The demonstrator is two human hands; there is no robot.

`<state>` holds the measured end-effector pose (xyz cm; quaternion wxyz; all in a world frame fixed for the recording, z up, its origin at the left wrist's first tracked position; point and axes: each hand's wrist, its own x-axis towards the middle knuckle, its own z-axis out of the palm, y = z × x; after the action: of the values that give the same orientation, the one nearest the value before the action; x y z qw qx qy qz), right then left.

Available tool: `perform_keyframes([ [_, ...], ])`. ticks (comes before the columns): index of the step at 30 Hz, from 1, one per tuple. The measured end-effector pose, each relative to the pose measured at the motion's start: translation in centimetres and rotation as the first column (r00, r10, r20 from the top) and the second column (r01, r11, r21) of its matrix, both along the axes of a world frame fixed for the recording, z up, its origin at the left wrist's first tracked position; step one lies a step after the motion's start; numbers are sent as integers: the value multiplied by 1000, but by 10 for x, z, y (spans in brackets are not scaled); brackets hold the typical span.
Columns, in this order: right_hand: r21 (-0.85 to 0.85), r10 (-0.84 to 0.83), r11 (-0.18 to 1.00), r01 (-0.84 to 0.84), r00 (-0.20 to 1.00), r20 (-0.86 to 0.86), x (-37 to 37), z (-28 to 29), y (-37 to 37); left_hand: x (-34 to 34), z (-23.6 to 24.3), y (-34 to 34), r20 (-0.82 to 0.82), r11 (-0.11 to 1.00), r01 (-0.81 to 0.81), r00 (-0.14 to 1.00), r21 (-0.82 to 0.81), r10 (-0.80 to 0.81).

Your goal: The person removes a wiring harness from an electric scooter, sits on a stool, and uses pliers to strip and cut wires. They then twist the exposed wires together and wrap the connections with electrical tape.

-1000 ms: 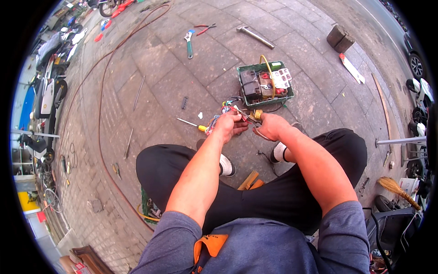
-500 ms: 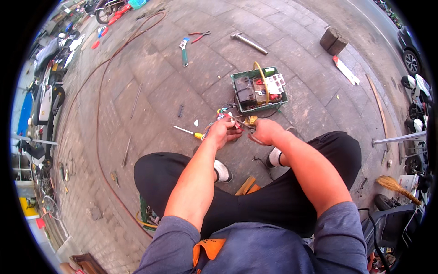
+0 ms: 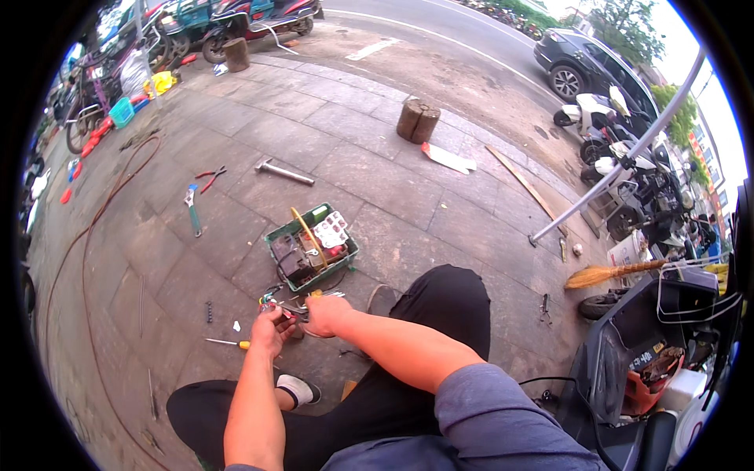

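both forearms (image 3: 255, 408) stretch forward, the left hand (image 3: 272, 331) pinching coloured wires (image 3: 268, 299) near the green basket (image 3: 353, 257), the right hand (image 3: 327, 315) curled palm-down beside it around a tool (image 3: 299, 311) i can't quite identify.

Soft, even daylight falls from above, with only faint, soft-edged shadow beneath the green basket (image 3: 334, 267) just beyond the grip of the right hand (image 3: 328, 315). Far ahead and to the right of that grip, the sky (image 3: 729, 129) burns out to white. The right forearm (image 3: 408, 345) glows a strong orange, while nearby black trousers (image 3: 452, 306) lose detail. Fisheye distortion curves the kerb well ahead, and black surrounds the round view. Fine wires (image 3: 267, 299) at the left hand's grip (image 3: 271, 328) look soft.
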<state>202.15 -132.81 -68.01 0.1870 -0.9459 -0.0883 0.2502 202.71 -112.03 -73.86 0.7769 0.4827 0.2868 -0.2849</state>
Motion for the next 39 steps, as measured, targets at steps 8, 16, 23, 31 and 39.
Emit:
perform_keyframes([
  [8,24,2,1000,-3,999,33,-2,20,-4,-1,-5,11,-1,999,41,999,-5,-41],
  [16,91,38,996,-22,982,-185,19,10,13,1,-12,25,92,985,50,995,-163,-35],
  [23,325,-30,900,290,786,-617,12,8,8,-12,8,27,19,994,53,999,-96,-51],
  [31,253,-23,963,90,967,-255,16,-2,-1,-2,11,18,40,996,90,995,-24,-89],
  [39,303,-13,932,197,856,-516,20,55,5,-3,-7,22,106,1000,-6,994,-8,7],
])
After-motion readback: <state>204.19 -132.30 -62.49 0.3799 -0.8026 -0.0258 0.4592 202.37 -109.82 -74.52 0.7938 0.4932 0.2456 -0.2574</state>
